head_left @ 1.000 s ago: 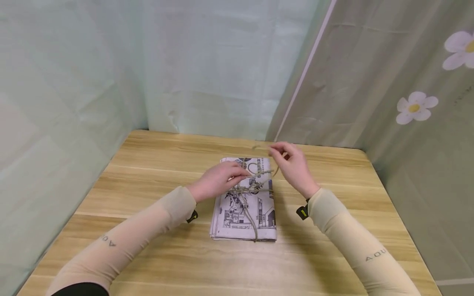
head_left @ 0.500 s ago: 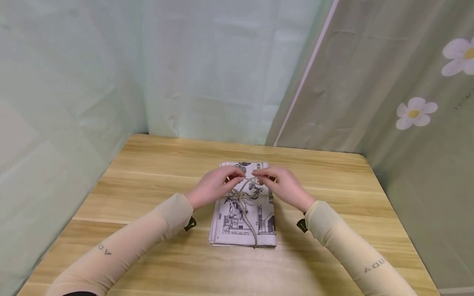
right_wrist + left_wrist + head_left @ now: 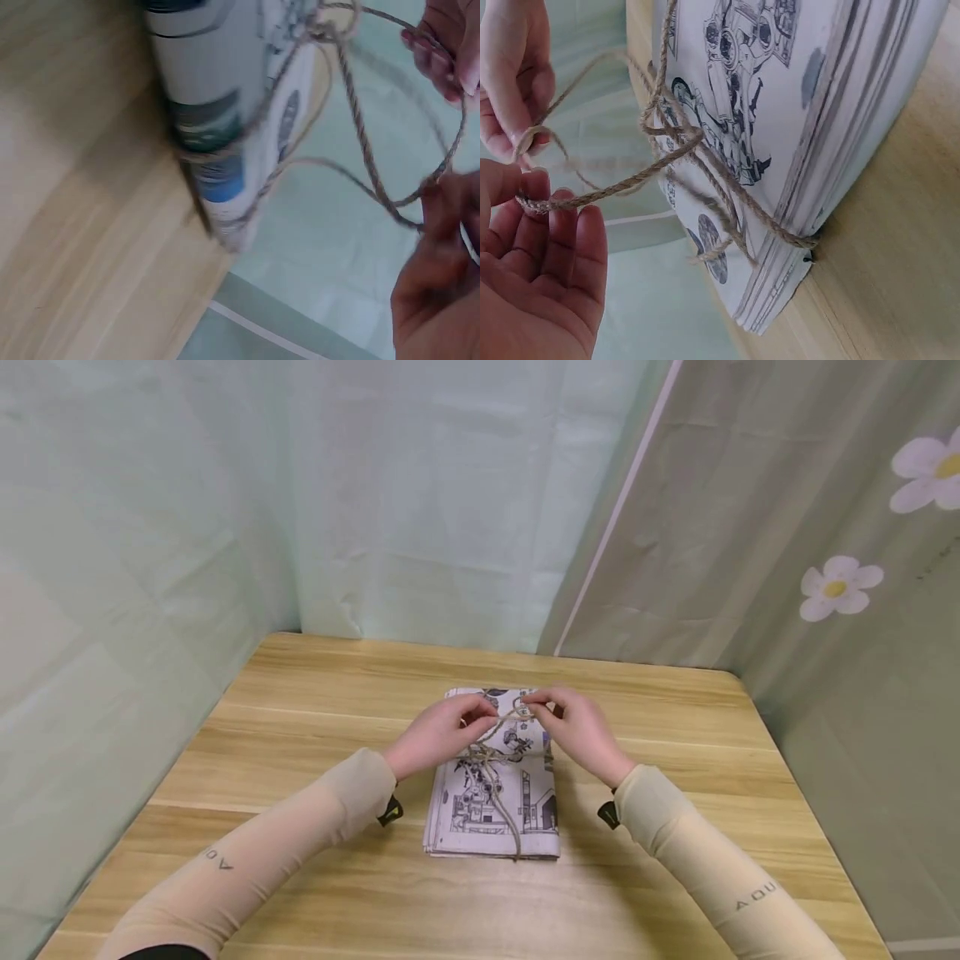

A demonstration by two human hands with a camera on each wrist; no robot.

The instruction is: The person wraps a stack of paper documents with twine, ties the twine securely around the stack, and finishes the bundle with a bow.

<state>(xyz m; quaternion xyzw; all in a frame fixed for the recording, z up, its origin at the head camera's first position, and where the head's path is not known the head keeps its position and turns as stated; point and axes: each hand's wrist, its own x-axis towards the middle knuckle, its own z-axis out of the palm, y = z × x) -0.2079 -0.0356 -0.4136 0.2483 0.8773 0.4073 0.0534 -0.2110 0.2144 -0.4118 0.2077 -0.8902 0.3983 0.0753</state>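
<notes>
A stack of folded newspapers (image 3: 495,827) lies on the table, bound crosswise with brown twine (image 3: 504,806). The twine crosses in a knot (image 3: 671,135) on the top sheet. Above the far half of the stack, my left hand (image 3: 438,737) pinches one length of twine between thumb and fingers. To its right, my right hand (image 3: 581,731) pinches the twine at a small loop. In the right wrist view the twine (image 3: 360,135) rises from the knot to both hands. My right fingertips partly hide where the strands cross.
The wooden table (image 3: 315,693) extends around the stack on all sides. Pale green curtains (image 3: 450,527) hang behind and to the left. A grey-green curtain with white flowers (image 3: 836,589) hangs on the right.
My right hand has come down and left from beyond the stack's far right corner, closer to my left hand, then shifted slightly right. A small loop now shows at its fingertips.
</notes>
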